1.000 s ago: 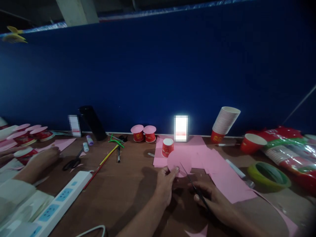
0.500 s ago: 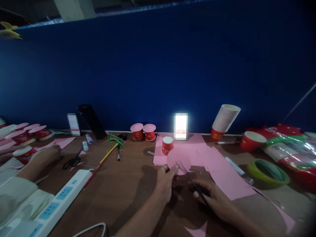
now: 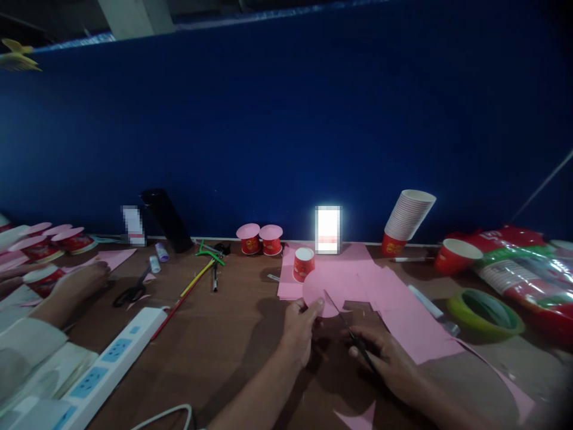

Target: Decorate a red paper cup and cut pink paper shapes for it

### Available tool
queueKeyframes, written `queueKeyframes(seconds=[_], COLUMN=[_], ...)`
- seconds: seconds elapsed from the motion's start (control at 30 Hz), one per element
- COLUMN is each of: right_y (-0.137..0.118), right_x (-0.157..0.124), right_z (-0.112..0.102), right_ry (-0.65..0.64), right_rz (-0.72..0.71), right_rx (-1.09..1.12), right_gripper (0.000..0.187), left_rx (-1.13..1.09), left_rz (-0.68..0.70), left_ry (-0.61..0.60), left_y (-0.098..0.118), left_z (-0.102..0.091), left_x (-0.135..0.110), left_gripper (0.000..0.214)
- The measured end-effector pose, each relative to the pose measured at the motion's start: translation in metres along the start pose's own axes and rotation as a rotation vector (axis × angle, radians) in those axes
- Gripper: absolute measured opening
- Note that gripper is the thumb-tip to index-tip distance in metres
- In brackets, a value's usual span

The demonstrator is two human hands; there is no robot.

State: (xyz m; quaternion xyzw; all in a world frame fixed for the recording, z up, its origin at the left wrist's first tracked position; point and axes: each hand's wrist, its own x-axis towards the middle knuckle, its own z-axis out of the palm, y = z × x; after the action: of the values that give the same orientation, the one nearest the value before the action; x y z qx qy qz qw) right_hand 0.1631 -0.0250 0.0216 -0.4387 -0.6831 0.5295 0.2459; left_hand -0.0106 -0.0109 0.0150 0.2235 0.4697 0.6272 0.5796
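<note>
My left hand (image 3: 301, 325) pinches a pink paper disc (image 3: 317, 289) by its lower left edge, between thumb and fingers. In my right hand (image 3: 385, 355) is a pair of dark scissors (image 3: 359, 344), its blades pointing up and left onto the disc. How far the blades are apart is hard to see. Just behind the disc a red paper cup (image 3: 304, 264) with a white inside stands upright on pink paper sheets (image 3: 358, 257). A cut pink scrap (image 3: 358, 416) lies near the table's front edge.
Two red cups topped with pink discs (image 3: 259, 232) stand at the back. To the right are a leaning cup stack (image 3: 409, 215), a tape roll (image 3: 486, 313) and bagged cups (image 3: 514, 275). Leftward lie a power strip (image 3: 114, 358), other scissors (image 3: 131, 294) and a co-worker's hand (image 3: 80, 286).
The disc has tilted slightly and its surface looks brighter against the sheets behind. Both hands keep almost the same place, with the scissors still at the disc.
</note>
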Motion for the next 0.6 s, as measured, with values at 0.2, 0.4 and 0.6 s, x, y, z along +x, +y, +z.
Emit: queueKeyframes(seconds=[0.2,0.4,0.6], right_y=[-0.0022,0.0015,0.0017], right_x=[0.0010,0.0015,0.0009], right_z=[0.0008,-0.0010,-0.0026], right_ry=[-0.009,0.000,0.007], right_rz=[-0.032,-0.032,-0.041], right_rx=[-0.016,-0.041,-0.086], right_gripper=[0.028,0.033,0.037], left_rx=[-0.044,-0.065,-0.074], left_rz=[-0.026,-0.034,-0.042], left_ry=[0.011,-0.025,-0.037], left_y=[0.0031,0.0026,0.0030], left_z=[0.0028,0.0026,0.0021], left_x=[-0.0026,-0.0016,-0.0005], left_gripper=[0.033,0.032,0.033])
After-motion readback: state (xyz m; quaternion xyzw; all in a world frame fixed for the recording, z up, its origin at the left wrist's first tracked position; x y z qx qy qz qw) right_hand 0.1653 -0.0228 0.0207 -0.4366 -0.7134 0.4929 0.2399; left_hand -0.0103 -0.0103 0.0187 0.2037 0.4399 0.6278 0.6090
